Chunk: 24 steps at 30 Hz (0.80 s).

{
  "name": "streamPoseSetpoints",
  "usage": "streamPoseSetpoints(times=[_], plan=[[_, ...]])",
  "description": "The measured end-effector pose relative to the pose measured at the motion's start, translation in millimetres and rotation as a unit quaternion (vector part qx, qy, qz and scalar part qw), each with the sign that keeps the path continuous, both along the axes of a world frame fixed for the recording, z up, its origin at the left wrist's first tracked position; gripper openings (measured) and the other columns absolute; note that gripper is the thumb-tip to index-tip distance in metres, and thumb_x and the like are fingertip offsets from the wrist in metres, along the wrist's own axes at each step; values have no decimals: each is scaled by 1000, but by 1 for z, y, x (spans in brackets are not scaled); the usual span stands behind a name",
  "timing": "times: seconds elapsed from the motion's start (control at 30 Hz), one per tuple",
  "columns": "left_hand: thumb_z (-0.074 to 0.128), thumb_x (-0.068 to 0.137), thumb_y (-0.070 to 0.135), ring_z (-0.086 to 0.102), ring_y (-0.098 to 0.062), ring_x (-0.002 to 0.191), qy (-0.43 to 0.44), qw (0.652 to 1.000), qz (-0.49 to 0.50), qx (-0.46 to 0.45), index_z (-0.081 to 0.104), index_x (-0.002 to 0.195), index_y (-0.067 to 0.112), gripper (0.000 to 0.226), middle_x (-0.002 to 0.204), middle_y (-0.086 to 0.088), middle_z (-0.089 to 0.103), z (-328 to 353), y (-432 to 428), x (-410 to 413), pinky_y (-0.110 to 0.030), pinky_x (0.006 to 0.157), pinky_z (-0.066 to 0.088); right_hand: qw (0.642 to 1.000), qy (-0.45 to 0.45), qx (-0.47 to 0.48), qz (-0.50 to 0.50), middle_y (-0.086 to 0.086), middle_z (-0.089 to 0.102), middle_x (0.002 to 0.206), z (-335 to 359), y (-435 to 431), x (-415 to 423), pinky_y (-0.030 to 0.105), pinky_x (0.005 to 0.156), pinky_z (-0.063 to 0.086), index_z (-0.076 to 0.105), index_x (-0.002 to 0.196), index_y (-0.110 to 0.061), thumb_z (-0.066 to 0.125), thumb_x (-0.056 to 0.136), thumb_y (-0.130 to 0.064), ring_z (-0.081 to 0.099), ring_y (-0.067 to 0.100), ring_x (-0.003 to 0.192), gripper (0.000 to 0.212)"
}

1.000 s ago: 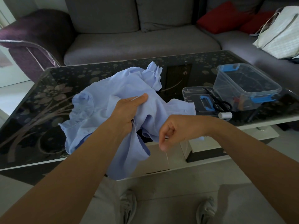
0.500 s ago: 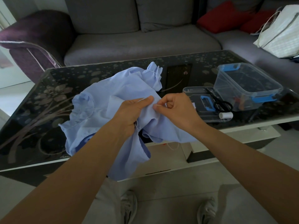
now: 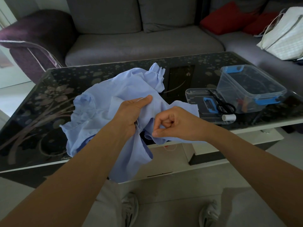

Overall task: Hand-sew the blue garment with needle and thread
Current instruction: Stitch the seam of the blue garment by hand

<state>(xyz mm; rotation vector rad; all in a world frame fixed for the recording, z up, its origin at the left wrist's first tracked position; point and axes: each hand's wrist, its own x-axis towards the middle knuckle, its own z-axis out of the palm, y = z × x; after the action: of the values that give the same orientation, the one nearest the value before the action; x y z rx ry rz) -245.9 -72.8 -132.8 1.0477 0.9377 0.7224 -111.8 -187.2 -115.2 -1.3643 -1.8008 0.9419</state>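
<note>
The garment [image 3: 118, 89] is lying on the bench [image 3: 49, 95] and hanging over its near edge. The left hand [image 3: 131, 112] is gripping a fold. The right hand [image 3: 177, 123] is pinching with curled fingers [image 3: 155, 133], probably on the needle, which is too small to see. She is best drawing the thread [image 3: 171, 147] gently, so that nothing puckers.

Right hand [image 3: 176, 123] drawn down off blue garment [image 3: 124, 89] fold, fingers curled tighter.
</note>
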Motion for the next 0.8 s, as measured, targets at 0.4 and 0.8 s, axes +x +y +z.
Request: streamPoseSetpoints(times=[0.4, 0.8], plan=[[71, 86, 34, 62, -27, 113, 36, 993, -82, 82, 67, 112, 10, 36, 119, -13, 68, 12, -7, -5, -46, 104, 47, 964, 64, 77, -246, -19, 63, 60, 23, 7, 31, 11, 55, 45, 66, 107, -18, 51, 98, -7, 57, -2, 55, 20], [64, 92, 35, 62, -31, 110, 97, 985, -66, 130, 69, 106, 13, 26, 114, -12, 68, 12, -1, -16, -43, 100, 49, 975, 78, -107, -178, -1, 31, 53, 11, 10, 23, 21, 47, 22, 41, 59, -18, 47, 99, -21, 24, 10, 46, 41]])
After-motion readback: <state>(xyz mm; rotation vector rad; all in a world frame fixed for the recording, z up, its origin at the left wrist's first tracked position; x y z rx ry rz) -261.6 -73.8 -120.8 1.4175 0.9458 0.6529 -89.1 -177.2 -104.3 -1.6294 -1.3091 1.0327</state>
